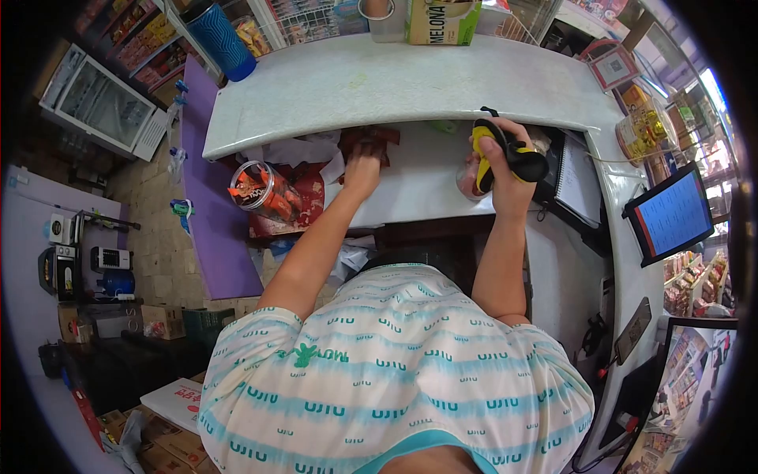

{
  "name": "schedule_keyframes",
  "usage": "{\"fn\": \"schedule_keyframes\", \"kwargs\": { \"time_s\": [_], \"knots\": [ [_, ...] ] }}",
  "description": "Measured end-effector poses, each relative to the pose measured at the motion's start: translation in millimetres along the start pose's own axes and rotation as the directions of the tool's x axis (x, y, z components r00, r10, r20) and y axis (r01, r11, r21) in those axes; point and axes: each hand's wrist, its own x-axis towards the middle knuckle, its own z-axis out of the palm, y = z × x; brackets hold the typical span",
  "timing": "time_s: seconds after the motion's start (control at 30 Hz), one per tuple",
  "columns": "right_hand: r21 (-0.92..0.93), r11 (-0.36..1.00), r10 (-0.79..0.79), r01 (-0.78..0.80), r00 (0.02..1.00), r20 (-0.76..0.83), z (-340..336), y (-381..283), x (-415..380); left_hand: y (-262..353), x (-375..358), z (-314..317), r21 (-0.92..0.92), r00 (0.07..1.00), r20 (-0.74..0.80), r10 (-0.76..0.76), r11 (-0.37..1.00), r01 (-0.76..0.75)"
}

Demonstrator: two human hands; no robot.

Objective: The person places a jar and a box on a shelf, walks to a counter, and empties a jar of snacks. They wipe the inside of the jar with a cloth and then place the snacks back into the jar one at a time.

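My left hand (365,164) reaches under the overhanging shelf of the counter, its fingers closed on a dark red-brown packet (387,142); the shelf edge and shade hide part of both. Raised at the right, my right hand (509,174) is wrapped round a black-and-yellow handheld barcode scanner (483,154). Behind that hand, partly covered by it, stands a clear jar (467,180) with reddish contents. Left of my left forearm, a clear plastic jar (264,192) of orange-and-black wrapped pieces leans on a red surface (312,189), near crumpled white paper (296,150).
Above is the white counter top (379,83), with a blue tumbler (219,39) and a Melona box (444,21). A spiral notebook (579,182), a tablet (671,213) and a phone (632,330) are at the right. A purple panel (213,189) borders the left side.
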Motion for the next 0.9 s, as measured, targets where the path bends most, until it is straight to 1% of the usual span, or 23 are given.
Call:
{"fn": "schedule_keyframes", "kwargs": {
  "time_s": [0.07,0.1,0.17,0.2,0.27,0.3,0.33,0.37,0.4,0.43,0.47,0.5,0.53,0.57,0.63,0.67,0.7,0.73,0.77,0.8,0.83,0.87,0.9],
  "knots": [
    [-0.034,0.999,0.001,0.000,1.000,0.025,1.6,1.7,-0.8,-3.4,6.0,8.0,0.055,0.991,0.006,0.137,0.989,-0.137],
    [-0.069,0.998,0.002,0.001,0.999,0.046,1.8,3.0,-1.6,-2.3,6.4,8.1,0.054,0.991,0.005,0.137,0.989,-0.137],
    [-0.076,0.997,0.002,0.001,0.999,0.037,2.1,6.4,-4.5,1.8,10.4,8.9,-0.003,0.978,-0.033,0.204,0.979,-0.204],
    [-0.081,0.997,0.003,0.000,1.000,0.027,2.4,9.3,-4.8,11.2,11.6,0.0,-0.005,0.977,-0.037,0.211,0.978,-0.211],
    [-0.087,0.996,-0.024,0.026,0.999,0.029,4.8,18.4,-5.2,44.5,6.2,-39.1,-0.241,0.955,-0.184,0.232,0.931,-0.273],
    [-0.090,0.995,-0.043,0.046,0.999,0.034,6.7,25.9,-6.5,61.0,4.6,-56.7,-0.243,0.954,-0.182,0.240,0.929,-0.280],
    [-0.138,0.987,-0.083,0.089,0.995,0.046,9.0,39.7,-7.2,78.0,3.6,-73.7,-0.658,0.991,-0.113,0.066,0.743,-0.125],
    [-0.385,0.883,-0.220,0.270,0.961,0.168,15.2,39.5,-8.0,89.4,2.7,-81.1,-0.922,0.997,0.034,-0.064,0.383,0.056],
    [-0.500,0.804,-0.230,0.321,0.944,0.236,28.1,39.7,-14.7,95.3,1.7,-79.9,-0.992,0.991,0.121,-0.055,0.035,0.123],
    [-0.599,0.708,-0.230,0.374,0.924,0.306,41.9,40.2,-21.2,109.0,-0.8,-90.1,-0.992,0.991,0.123,-0.053,0.035,0.125],
    [-0.599,0.707,-0.231,0.375,0.924,0.305,51.6,43.7,-22.5,124.0,-4.1,-102.7,-0.941,0.966,0.233,-0.108,-0.274,0.196],
    [-0.632,0.690,-0.286,0.352,0.935,0.209,59.5,49.1,-22.8,132.0,-5.7,-111.1,-0.797,0.928,0.350,-0.126,-0.560,0.225],
    [-0.661,0.675,-0.340,0.327,0.933,0.115,63.1,51.9,-21.0,127.3,-6.4,-102.7,-0.786,0.939,0.337,-0.066,-0.569,0.242],
    [-0.660,0.674,-0.346,0.333,0.931,0.117,62.5,49.7,-14.9,123.9,-5.6,-99.3,-0.788,0.942,0.330,-0.065,-0.568,0.237],
    [-0.777,0.605,-0.123,0.175,0.984,0.126,57.7,38.5,-2.6,119.4,-8.1,-96.2,-0.817,0.958,0.280,0.054,-0.511,0.268],
    [-0.787,0.578,-0.185,0.218,0.974,0.133,56.9,34.6,5.2,119.3,-7.9,-96.1,-0.817,0.958,0.280,0.057,-0.510,0.269],
    [-0.788,0.577,-0.187,0.216,0.974,0.130,54.0,32.2,13.6,119.5,-8.0,-95.9,-0.866,0.966,0.249,0.076,-0.430,0.257],
    [-0.710,0.703,0.065,-0.032,0.998,0.020,49.8,30.5,22.8,119.7,-7.9,-95.9,-0.908,0.971,0.218,0.098,-0.346,0.239],
    [-0.594,0.750,0.325,-0.292,0.944,-0.053,44.6,30.6,32.1,120.0,-7.7,-96.1,-0.942,0.974,0.188,0.123,-0.260,0.215],
    [-0.407,0.869,0.282,-0.283,0.957,-0.066,41.5,35.7,37.6,121.1,-8.0,-100.4,-0.942,0.974,0.187,0.126,-0.259,0.214],
    [-0.407,0.869,0.278,-0.281,0.958,-0.068,38.7,38.6,38.1,122.4,-9.2,-105.7,-0.974,0.981,0.152,0.118,-0.149,0.168],
    [-0.066,0.940,0.329,-0.334,0.941,-0.077,36.1,39.7,38.1,125.1,-9.3,-111.8,-0.993,0.987,0.112,0.114,-0.036,0.117],
    [0.284,0.894,0.379,-0.347,0.923,-0.064,38.7,29.7,33.8,131.5,-9.8,-121.6,-0.989,0.994,0.055,0.089,-0.134,0.067]
  ]
}}
